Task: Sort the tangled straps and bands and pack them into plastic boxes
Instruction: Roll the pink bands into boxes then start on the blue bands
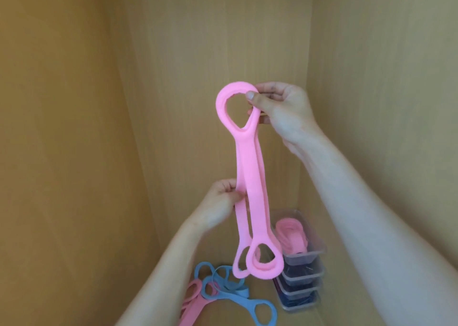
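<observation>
as two hands [218,201] [280,110] grip straps [244,177], four boxes [303,271]

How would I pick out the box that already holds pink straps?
In the wooden corner, lower right, a stack of clear plastic boxes stands beside loose blue and pink straps. Take the top box: it alone holds coiled pink straps; those beneath hold dark contents.

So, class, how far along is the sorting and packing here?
Done: the stacked plastic boxes look filled, the top one with pink bands. In hand: the right hand pinches the top loop of the hanging pink straps; the left hand grips their middle. Left: blue straps and loose pink straps lie tangled beside the boxes.
</observation>
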Tool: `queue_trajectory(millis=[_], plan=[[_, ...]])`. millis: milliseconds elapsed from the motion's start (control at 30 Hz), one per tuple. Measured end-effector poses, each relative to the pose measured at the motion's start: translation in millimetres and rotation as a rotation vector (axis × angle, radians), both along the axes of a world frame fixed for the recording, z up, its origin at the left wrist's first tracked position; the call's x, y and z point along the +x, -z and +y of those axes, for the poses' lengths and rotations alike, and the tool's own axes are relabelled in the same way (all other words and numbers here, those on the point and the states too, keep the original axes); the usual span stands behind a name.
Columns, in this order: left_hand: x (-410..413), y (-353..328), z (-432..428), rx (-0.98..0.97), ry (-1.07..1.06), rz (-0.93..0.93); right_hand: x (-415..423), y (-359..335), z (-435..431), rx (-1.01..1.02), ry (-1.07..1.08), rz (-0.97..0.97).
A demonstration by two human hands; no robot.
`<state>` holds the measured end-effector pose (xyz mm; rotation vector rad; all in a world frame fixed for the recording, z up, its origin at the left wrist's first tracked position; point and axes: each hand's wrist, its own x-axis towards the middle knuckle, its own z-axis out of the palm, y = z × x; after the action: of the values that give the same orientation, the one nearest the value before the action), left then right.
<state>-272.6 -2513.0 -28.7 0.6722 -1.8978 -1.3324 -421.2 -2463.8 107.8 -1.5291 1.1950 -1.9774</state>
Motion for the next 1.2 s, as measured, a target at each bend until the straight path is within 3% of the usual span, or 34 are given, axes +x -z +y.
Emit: queue_trajectory(millis=[100, 300, 567, 833, 1033, 1200], plan=[[4, -10, -3, -0.075, -0.032, -0.048, 0, -4, 2, -0.019, 0.001, -0.001], [1, -17, -11, -0.164, -0.15, 0.027, 3, -9, 3, -0.042, -0.002, 0.015], [-11, -9, -13, 0.133, -0.181, 0.273, 19, -17, -3, -0.013, -0.019, 0.017], [-10, -1, 23, 0.499, 0.316, 0.509, 13, -14, -6, 0.025, 0.002, 0.002], [-12, 4, 26, 0.456, 0.362, 0.454, 5, -10, -8, 0.06, 0.048, -0.03], [-18, 12, 23, 0.367, 0.158, 0.373, 0, -6, -9, 0.075, 0.102, -0.039]])
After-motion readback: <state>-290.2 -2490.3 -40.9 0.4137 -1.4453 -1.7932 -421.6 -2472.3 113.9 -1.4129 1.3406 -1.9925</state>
